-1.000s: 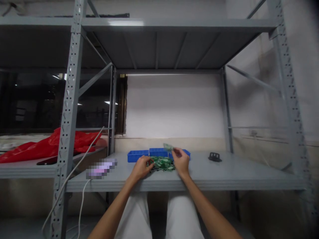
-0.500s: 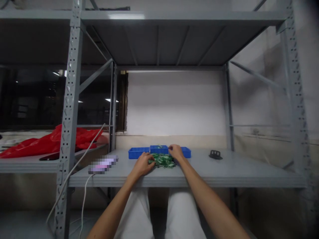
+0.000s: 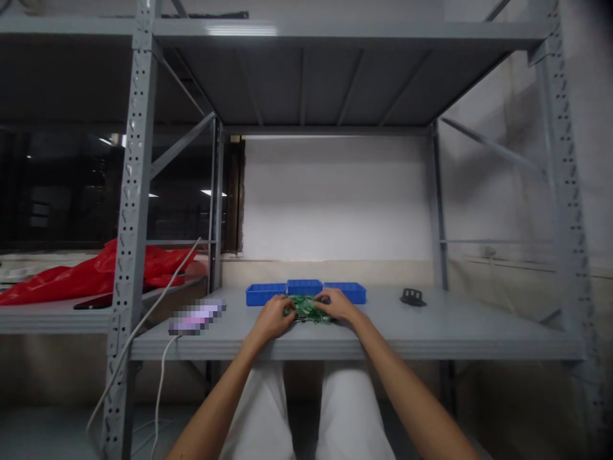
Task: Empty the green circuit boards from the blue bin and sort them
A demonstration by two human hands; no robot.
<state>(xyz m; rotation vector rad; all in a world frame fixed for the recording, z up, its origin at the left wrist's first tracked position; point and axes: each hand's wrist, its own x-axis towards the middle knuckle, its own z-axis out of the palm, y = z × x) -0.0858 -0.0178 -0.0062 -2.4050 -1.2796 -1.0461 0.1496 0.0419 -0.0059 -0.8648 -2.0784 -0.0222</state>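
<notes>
A small heap of green circuit boards (image 3: pixel 307 309) lies on the grey shelf (image 3: pixel 431 335) in front of me. My left hand (image 3: pixel 271 318) rests at the heap's left edge, fingers curled against the boards. My right hand (image 3: pixel 336 304) lies on the heap's right side, palm down, fingers spread over the boards. Behind the heap stand three shallow blue trays (image 3: pixel 304 291) in a row. What lies in the trays is too small to make out.
A small black object (image 3: pixel 412 296) sits on the shelf to the right. A blurred purple item (image 3: pixel 196 317) with a white cable (image 3: pixel 160 377) lies at the left. Red plastic sheeting (image 3: pixel 90 275) covers the neighbouring shelf. Grey uprights (image 3: pixel 129 223) frame the bay.
A second ago my right hand held one green board raised above the heap; it reached to the middle blue tray and has now come back down onto the heap. My left hand stayed put.
</notes>
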